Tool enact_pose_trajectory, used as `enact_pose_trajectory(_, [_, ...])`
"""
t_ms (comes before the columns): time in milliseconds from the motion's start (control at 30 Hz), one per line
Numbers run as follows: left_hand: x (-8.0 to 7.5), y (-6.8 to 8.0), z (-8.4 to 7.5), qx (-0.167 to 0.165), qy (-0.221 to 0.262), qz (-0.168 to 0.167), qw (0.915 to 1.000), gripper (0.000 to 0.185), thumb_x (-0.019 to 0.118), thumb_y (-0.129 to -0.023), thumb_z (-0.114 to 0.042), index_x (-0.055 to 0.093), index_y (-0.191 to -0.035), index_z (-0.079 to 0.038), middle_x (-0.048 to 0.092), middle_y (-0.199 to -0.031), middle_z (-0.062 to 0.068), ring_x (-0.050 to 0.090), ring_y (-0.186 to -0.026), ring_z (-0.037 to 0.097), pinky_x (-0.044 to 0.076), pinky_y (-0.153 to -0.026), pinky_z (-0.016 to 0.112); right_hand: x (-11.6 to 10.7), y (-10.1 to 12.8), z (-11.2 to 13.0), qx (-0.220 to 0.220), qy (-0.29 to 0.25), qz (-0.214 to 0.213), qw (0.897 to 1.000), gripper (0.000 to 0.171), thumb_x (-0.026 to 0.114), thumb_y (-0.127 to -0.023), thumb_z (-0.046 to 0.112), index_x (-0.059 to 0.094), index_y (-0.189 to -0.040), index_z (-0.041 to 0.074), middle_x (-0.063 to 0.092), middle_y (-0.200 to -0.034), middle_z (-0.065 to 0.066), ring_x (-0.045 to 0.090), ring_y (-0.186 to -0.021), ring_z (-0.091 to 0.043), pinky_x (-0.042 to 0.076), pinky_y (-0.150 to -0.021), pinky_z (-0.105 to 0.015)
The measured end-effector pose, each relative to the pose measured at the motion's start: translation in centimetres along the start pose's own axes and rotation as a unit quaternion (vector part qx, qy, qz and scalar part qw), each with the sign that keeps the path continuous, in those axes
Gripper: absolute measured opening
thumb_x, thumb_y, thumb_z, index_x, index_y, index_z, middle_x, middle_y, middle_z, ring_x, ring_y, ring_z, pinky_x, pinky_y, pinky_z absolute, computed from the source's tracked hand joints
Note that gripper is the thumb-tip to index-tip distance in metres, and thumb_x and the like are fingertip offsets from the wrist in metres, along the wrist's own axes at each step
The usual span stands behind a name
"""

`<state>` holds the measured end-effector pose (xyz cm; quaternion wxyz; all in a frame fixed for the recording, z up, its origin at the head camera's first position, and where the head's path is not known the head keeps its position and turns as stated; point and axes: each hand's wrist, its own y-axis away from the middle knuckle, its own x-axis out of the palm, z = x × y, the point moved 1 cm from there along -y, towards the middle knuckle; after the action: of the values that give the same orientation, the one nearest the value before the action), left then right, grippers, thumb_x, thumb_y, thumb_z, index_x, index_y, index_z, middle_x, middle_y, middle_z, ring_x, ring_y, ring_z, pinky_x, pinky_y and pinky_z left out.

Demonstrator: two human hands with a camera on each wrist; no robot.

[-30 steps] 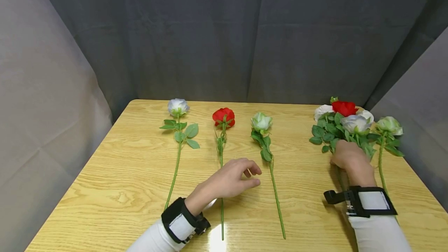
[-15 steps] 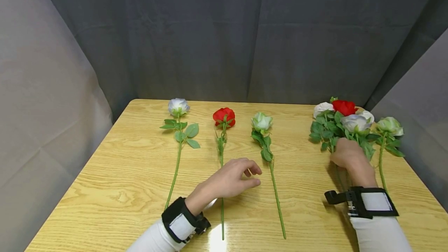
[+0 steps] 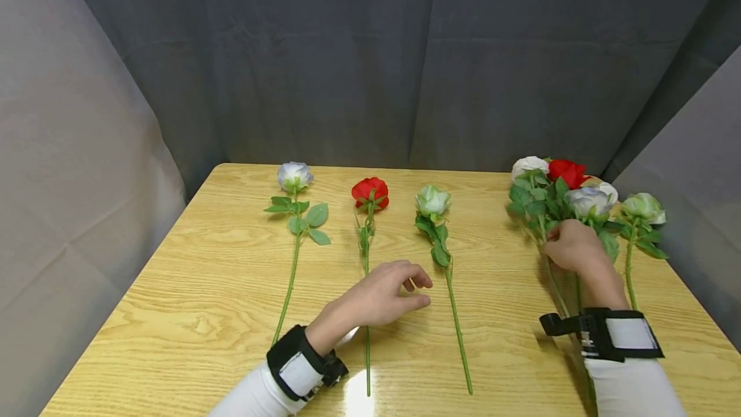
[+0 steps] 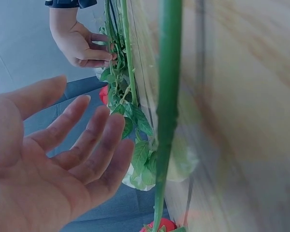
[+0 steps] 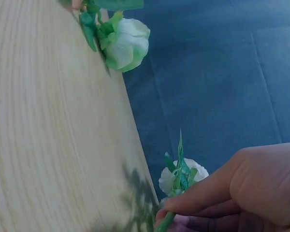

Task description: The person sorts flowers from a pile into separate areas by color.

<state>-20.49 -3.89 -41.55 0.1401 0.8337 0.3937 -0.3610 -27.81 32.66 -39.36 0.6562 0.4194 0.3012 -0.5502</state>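
On the right of the head view, my right hand (image 3: 576, 246) pinches the green stem of a white rose (image 3: 529, 166) between thumb and fingers. The right wrist view has that stem (image 5: 165, 222) in the fingertips, with the white bloom beyond. Right beside it lie a red rose (image 3: 567, 174), a pale lilac rose (image 3: 587, 201) and a green-white rose (image 3: 642, 208), their leaves overlapping. My left hand (image 3: 376, 295) hovers with relaxed fingers over the stem of another red rose (image 3: 370, 194), holding nothing; its palm shows in the left wrist view.
A pale green rose (image 3: 432, 201) lies between the two hands, stem toward me. Further left is a pale blue rose (image 3: 295, 176). The wooden table (image 3: 191, 288) ends at a dark grey curtain (image 3: 324, 63), with lighter cloth on both sides.
My right hand has risen slightly, and the white rose has shifted left and up, apart from the bunch. The red rose there moved a little too. My left hand stays put.
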Motion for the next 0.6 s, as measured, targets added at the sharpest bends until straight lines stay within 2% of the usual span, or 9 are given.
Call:
enact_pose_trajectory(33, [0.0, 0.0, 0.0, -0.001, 0.0, 0.0, 1.0, 0.026, 0.067, -0.103, -0.024, 0.069, -0.123, -0.008, 0.068, -0.119, 0.005, 0.06, -0.099, 0.009, 0.05, -0.085, 0.023, -0.1, 0.1, 0.1, -0.001, -0.005, -0.002, 1.0, 0.011, 0.049, -0.091, 0.004, 0.058, -0.087, -0.001, 0.052, -0.066, -0.002, 0.057, -0.062, -0.022, 0.04, -0.06, -0.036])
enact_pose_trajectory(100, [0.0, 0.0, 0.0, -0.002, 0.001, 0.001, 1.0, 0.026, 0.067, -0.103, -0.025, 0.069, -0.123, -0.008, 0.068, -0.119, 0.004, 0.06, -0.099, 0.009, 0.05, -0.085, 0.024, -0.2, 0.1, 0.3, -0.004, -0.014, -0.009, 1.0, 0.014, 0.049, -0.092, 0.005, 0.057, -0.092, -0.007, 0.05, -0.067, -0.004, 0.059, -0.063, -0.023, 0.041, -0.062, -0.037])
enact_pose_trajectory(200, [-0.1, 0.0, 0.0, -0.005, 0.001, 0.002, 1.0, 0.026, 0.067, -0.103, -0.025, 0.069, -0.123, -0.009, 0.067, -0.119, 0.004, 0.06, -0.099, 0.009, 0.05, -0.085, 0.024, -0.4, 0.3, 0.5, -0.008, -0.031, -0.019, 0.999, 0.03, 0.05, -0.096, 0.008, 0.058, -0.111, -0.017, 0.06, -0.082, -0.014, 0.066, -0.067, -0.024, 0.051, -0.064, -0.04])
enact_pose_trajectory(267, [-0.1, 0.0, 0.0, -0.005, -0.001, 0.003, 1.0, 0.027, 0.067, -0.103, -0.026, 0.069, -0.123, -0.009, 0.067, -0.119, 0.004, 0.06, -0.1, 0.009, 0.05, -0.085, 0.024, -0.4, 0.4, 0.6, -0.004, -0.044, -0.021, 0.999, 0.033, 0.05, -0.098, 0.009, 0.056, -0.114, -0.018, 0.059, -0.091, -0.023, 0.068, -0.068, -0.025, 0.055, -0.065, -0.042])
enact_pose_trajectory(333, [-0.2, 0.0, 0.0, -0.006, -0.002, 0.003, 1.0, 0.027, 0.067, -0.102, -0.026, 0.069, -0.123, -0.009, 0.067, -0.119, 0.003, 0.06, -0.1, 0.01, 0.05, -0.086, 0.024, -0.4, 0.4, 0.8, 0.001, -0.062, -0.022, 0.998, 0.041, 0.053, -0.1, 0.011, 0.052, -0.127, -0.021, 0.059, -0.107, -0.028, 0.07, -0.07, -0.025, 0.059, -0.068, -0.045])
enact_pose_trajectory(467, [-0.3, -0.1, -0.1, -0.006, -0.001, 0.003, 1.0, 0.027, 0.068, -0.102, -0.026, 0.069, -0.123, -0.009, 0.067, -0.119, 0.004, 0.06, -0.1, 0.01, 0.05, -0.086, 0.024, -0.4, 0.4, 1.0, 0.013, -0.093, -0.02, 0.995, 0.041, 0.055, -0.102, 0.011, 0.051, -0.128, -0.02, 0.057, -0.103, -0.025, 0.07, -0.071, -0.023, 0.06, -0.071, -0.045])
enact_pose_trajectory(600, [-0.5, -0.1, -0.1, -0.006, 0.001, 0.003, 1.0, 0.027, 0.067, -0.102, -0.026, 0.069, -0.123, -0.009, 0.067, -0.12, 0.005, 0.059, -0.1, 0.009, 0.05, -0.085, 0.024, -0.4, 0.3, 1.4, 0.005, -0.118, -0.018, 0.993, 0.038, 0.055, -0.102, 0.013, 0.05, -0.125, -0.017, 0.056, -0.101, -0.02, 0.07, -0.074, -0.023, 0.061, -0.072, -0.044])
